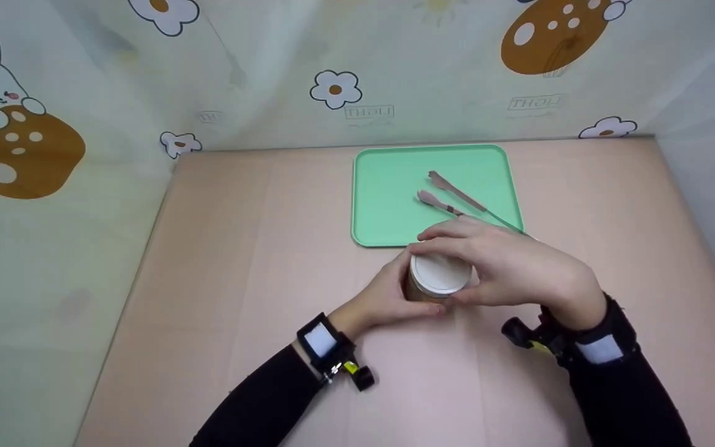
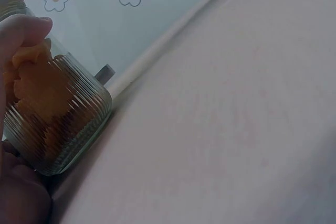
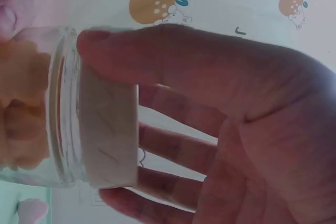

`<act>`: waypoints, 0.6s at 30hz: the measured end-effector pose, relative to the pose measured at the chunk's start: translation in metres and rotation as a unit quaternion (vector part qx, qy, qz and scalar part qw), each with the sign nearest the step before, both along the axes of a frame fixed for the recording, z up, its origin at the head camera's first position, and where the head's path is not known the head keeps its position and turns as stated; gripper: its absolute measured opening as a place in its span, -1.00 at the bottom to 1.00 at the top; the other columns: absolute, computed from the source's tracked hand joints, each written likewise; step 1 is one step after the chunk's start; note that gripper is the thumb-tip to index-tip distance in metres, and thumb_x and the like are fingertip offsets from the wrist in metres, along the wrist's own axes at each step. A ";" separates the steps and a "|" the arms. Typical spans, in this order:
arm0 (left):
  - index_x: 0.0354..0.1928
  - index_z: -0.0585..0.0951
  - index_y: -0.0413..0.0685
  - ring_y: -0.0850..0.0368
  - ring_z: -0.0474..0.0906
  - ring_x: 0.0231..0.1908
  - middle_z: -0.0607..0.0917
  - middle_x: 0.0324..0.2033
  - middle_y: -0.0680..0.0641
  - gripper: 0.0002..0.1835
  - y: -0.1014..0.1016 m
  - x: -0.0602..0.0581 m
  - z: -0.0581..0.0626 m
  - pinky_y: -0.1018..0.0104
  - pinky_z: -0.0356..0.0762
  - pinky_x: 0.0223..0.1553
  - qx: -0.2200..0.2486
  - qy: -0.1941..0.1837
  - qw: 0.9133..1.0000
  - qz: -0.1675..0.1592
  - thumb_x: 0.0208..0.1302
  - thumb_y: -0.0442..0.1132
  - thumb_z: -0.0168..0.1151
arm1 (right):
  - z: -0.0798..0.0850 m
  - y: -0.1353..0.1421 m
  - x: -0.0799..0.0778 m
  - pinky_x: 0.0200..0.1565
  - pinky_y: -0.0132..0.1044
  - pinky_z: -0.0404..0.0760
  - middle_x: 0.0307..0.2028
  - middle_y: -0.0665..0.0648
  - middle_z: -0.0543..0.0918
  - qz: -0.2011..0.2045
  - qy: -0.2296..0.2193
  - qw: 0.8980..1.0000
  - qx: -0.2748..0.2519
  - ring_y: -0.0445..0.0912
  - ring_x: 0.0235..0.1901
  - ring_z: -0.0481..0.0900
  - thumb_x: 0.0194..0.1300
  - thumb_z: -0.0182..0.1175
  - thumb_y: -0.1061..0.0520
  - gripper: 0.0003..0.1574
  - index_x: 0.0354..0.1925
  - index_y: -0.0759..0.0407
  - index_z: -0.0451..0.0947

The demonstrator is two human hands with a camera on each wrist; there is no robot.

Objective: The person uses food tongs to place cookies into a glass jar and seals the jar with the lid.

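Observation:
A ribbed glass jar [image 2: 79, 98] with orange-brown pieces inside stands on the table, capped by a cream-white lid [image 1: 441, 274]. My left hand [image 1: 388, 292] grips the jar's body from the left, thumb along the near side. From the right, my right hand [image 1: 506, 264] holds the lid, its thumb and fingers spread round the rim, as the right wrist view shows closely. In that view the lid [image 3: 108, 124] sits on the jar's neck, and I cannot tell whether it is screwed tight. The jar's far side is hidden by the hands in the head view.
Behind the jar lies a green tray [image 1: 385, 198]. Two slim utensils with pinkish-brown ends, one a longer utensil [image 1: 457, 190] and one a shorter utensil [image 1: 435, 200], lie on it, partly covered by the right hand. A patterned curtain [image 1: 258, 74] hangs along the table's back edge.

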State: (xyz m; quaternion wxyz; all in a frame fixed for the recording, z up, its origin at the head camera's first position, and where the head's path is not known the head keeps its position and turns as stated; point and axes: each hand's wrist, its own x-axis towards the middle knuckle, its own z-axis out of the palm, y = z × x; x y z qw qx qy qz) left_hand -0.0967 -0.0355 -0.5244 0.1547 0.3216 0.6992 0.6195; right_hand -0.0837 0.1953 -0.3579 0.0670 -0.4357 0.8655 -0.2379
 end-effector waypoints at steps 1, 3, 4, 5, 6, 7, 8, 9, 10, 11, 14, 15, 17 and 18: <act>0.67 0.22 0.11 0.17 0.48 0.40 0.54 0.42 0.06 0.12 0.000 0.000 0.000 0.17 0.36 0.54 0.000 -0.001 1.000 -0.001 0.15 -0.11 0.70 | -0.001 0.000 0.000 0.37 0.02 0.58 0.32 0.05 0.63 -0.001 0.002 1.000 -0.002 0.01 0.41 0.50 0.15 0.67 0.14 -0.16 0.38 0.13 0.63; 0.67 0.22 0.12 0.17 0.47 0.40 0.54 0.43 0.06 0.11 0.000 0.000 0.001 0.17 0.36 0.54 -0.002 0.001 1.000 0.000 0.15 -0.09 0.70 | -0.001 -0.001 0.000 0.34 0.00 0.60 0.29 0.03 0.63 -0.006 0.003 1.000 -0.005 0.00 0.42 0.49 0.13 0.67 0.14 -0.16 0.37 0.10 0.64; 0.67 0.23 0.14 0.16 0.47 0.41 0.53 0.43 0.07 0.11 0.000 0.000 0.001 0.16 0.35 0.54 -0.002 0.002 1.000 0.001 0.15 -0.08 0.70 | -0.002 -0.002 0.000 0.32 -0.01 0.61 0.28 0.03 0.63 -0.012 0.002 1.000 -0.003 -0.01 0.42 0.49 0.12 0.68 0.12 -0.16 0.36 0.09 0.64; 0.67 0.22 0.15 0.16 0.47 0.41 0.53 0.44 0.08 0.12 0.001 0.000 0.002 0.16 0.34 0.55 -0.001 0.003 1.000 0.001 0.15 -0.07 0.70 | -0.002 -0.003 0.000 0.31 -0.02 0.61 0.26 0.03 0.63 -0.019 0.000 1.000 0.000 -0.01 0.41 0.49 0.13 0.68 0.10 -0.16 0.36 0.09 0.64; 0.67 0.23 0.17 0.16 0.47 0.41 0.53 0.44 0.09 0.12 0.000 0.000 0.002 0.15 0.34 0.55 -0.001 0.004 1.000 0.003 0.15 -0.06 0.70 | -0.003 -0.004 0.000 0.31 -0.02 0.61 0.25 0.02 0.63 -0.028 -0.002 1.000 0.004 -0.02 0.41 0.49 0.12 0.69 0.05 -0.15 0.35 0.09 0.63; 0.67 0.24 0.18 0.16 0.47 0.41 0.53 0.44 0.10 0.11 0.000 0.000 0.002 0.15 0.34 0.55 -0.001 0.004 1.000 0.004 0.15 -0.06 0.70 | -0.003 -0.005 0.000 0.30 -0.03 0.61 0.23 0.02 0.62 -0.037 -0.004 0.999 0.009 -0.03 0.40 0.49 0.11 0.70 0.00 -0.14 0.34 0.08 0.62; 0.66 0.25 0.18 0.16 0.48 0.41 0.53 0.43 0.11 0.09 0.000 0.000 0.002 0.15 0.34 0.55 -0.001 0.005 1.000 0.006 0.15 -0.05 0.69 | -0.003 -0.006 0.000 0.29 -0.04 0.62 0.22 0.03 0.62 -0.046 -0.005 0.999 0.012 -0.03 0.38 0.50 0.10 0.71 -0.04 -0.12 0.34 0.07 0.62; 0.66 0.26 0.19 0.16 0.48 0.40 0.54 0.43 0.11 0.08 0.000 0.000 0.002 0.15 0.34 0.55 -0.001 0.004 1.000 0.006 0.16 -0.05 0.69 | -0.004 -0.007 0.001 0.28 -0.04 0.62 0.20 0.03 0.62 -0.055 -0.008 0.998 0.015 -0.04 0.36 0.50 0.09 0.72 -0.09 -0.10 0.33 0.07 0.61; 0.65 0.26 0.18 0.16 0.48 0.40 0.54 0.43 0.11 0.08 0.000 0.000 0.002 0.15 0.34 0.55 -0.001 0.005 1.000 0.007 0.16 -0.05 0.69 | -0.004 -0.008 0.001 0.28 -0.04 0.62 0.19 0.04 0.61 -0.062 -0.010 0.998 0.018 -0.04 0.33 0.52 0.07 0.73 -0.13 -0.07 0.33 0.07 0.60; 0.65 0.27 0.16 0.16 0.49 0.40 0.55 0.42 0.10 0.06 0.000 0.000 0.002 0.16 0.35 0.54 -0.004 0.006 1.000 0.008 0.17 -0.05 0.68 | -0.004 -0.009 0.001 0.28 -0.04 0.62 0.18 0.04 0.61 -0.069 -0.011 0.997 0.020 -0.04 0.31 0.52 0.06 0.73 -0.16 -0.05 0.33 0.07 0.60; 0.62 0.28 0.11 0.17 0.49 0.39 0.55 0.40 0.07 0.04 -0.001 -0.001 0.001 0.17 0.35 0.54 -0.010 0.011 1.000 0.008 0.17 -0.06 0.67 | -0.006 -0.011 0.001 0.24 -0.05 0.64 0.15 0.06 0.59 -0.082 -0.009 0.996 0.023 -0.03 0.24 0.54 0.05 0.73 -0.20 -0.02 0.33 0.06 0.59; 0.62 0.29 0.10 0.17 0.48 0.39 0.56 0.40 0.06 0.03 -0.001 -0.001 0.001 0.17 0.36 0.53 -0.012 0.013 1.000 0.008 0.17 -0.06 0.67 | -0.006 -0.011 0.001 0.22 -0.05 0.65 0.13 0.06 0.59 -0.085 -0.008 0.996 0.024 -0.03 0.23 0.54 0.05 0.73 -0.21 -0.01 0.35 0.06 0.58; 0.59 0.31 0.06 0.17 0.49 0.38 0.56 0.38 0.04 0.00 -0.001 -0.001 0.001 0.17 0.37 0.52 -0.013 0.017 1.000 0.007 0.17 -0.07 0.66 | -0.008 -0.013 0.001 0.18 -0.05 0.67 0.11 0.09 0.58 -0.084 -0.003 0.996 0.027 -0.01 0.19 0.54 0.06 0.72 -0.22 0.02 0.38 0.04 0.55; 0.59 0.31 0.06 0.16 0.49 0.38 0.56 0.38 0.03 0.00 -0.001 -0.001 0.000 0.16 0.38 0.52 -0.013 0.017 1.000 0.005 0.17 -0.07 0.66 | -0.008 -0.014 0.001 0.15 -0.06 0.68 0.10 0.10 0.57 -0.083 0.000 0.996 0.028 0.00 0.17 0.54 0.06 0.72 -0.22 0.02 0.38 0.04 0.54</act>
